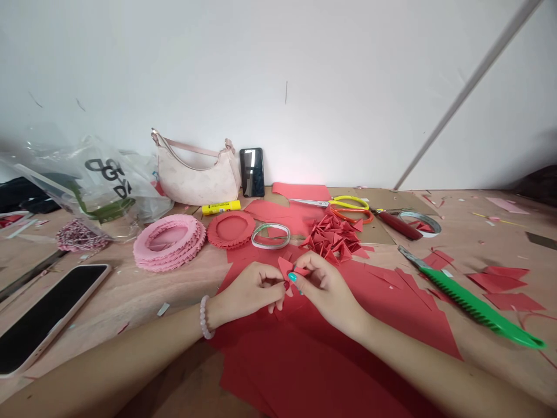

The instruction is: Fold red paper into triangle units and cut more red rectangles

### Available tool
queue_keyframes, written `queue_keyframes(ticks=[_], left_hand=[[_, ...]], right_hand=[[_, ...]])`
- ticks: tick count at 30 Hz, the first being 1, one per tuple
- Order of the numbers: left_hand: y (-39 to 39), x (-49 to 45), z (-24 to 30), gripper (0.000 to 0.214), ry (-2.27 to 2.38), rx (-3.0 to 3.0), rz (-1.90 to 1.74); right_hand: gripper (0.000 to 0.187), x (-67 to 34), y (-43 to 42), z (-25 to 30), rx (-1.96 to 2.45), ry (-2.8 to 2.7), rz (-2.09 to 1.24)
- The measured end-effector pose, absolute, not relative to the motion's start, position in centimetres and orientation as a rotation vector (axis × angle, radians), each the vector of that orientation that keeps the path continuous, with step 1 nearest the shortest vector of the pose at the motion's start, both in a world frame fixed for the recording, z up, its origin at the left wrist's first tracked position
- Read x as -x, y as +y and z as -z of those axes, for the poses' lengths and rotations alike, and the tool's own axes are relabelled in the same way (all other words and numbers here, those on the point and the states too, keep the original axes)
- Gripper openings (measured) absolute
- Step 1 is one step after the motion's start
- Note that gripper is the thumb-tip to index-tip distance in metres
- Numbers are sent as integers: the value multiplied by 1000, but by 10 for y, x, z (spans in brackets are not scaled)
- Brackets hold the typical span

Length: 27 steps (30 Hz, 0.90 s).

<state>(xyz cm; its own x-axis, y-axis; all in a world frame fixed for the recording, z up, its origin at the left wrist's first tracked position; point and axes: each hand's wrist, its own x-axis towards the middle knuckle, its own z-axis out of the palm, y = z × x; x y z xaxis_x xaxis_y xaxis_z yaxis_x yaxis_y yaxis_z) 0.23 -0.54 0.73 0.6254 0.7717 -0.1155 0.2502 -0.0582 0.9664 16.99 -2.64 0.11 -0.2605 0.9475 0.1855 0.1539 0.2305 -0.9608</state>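
Note:
My left hand (252, 287) and my right hand (324, 284) meet over a large red paper sheet (313, 354) on the table. Both pinch a small folded red paper piece (288, 269) between their fingertips. The left wrist wears a pale bead bracelet (204, 318). Just beyond the hands lies a pile of folded red paper triangles (335, 237). A red ring of stacked folded pieces (230, 229) and a larger pink ring (169, 241) sit to the left of that pile.
A tape roll (270, 235), glue stick (220, 206), scissors (343, 203), a red-handled tool (398, 224) and a green-handled cutter (470, 299) lie around. A phone (41, 316) lies at the left. A pink handbag (195, 171), upright phone (252, 172) and plastic bag (100, 180) stand by the wall.

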Motion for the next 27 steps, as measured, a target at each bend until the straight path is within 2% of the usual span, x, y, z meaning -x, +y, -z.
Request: queue_keyframes(ticks=[3,9,22,27], left_hand=[[-6,-3,-5,15,873,-1638,-548],[-9,-3,-6,14,843,-1654,-551],[-6,-2,-16,19,888,-1631,-482],[-2,3,-14,22,905,-1503,-534]], right_hand=[[18,-169,-26,-2,1029,-1596,-1175],[13,-171,-26,-2,855,-1532,-1490],[14,-178,-19,-2,800,-1387,-1683],[32,-182,-20,0,814,-1299,-1759]])
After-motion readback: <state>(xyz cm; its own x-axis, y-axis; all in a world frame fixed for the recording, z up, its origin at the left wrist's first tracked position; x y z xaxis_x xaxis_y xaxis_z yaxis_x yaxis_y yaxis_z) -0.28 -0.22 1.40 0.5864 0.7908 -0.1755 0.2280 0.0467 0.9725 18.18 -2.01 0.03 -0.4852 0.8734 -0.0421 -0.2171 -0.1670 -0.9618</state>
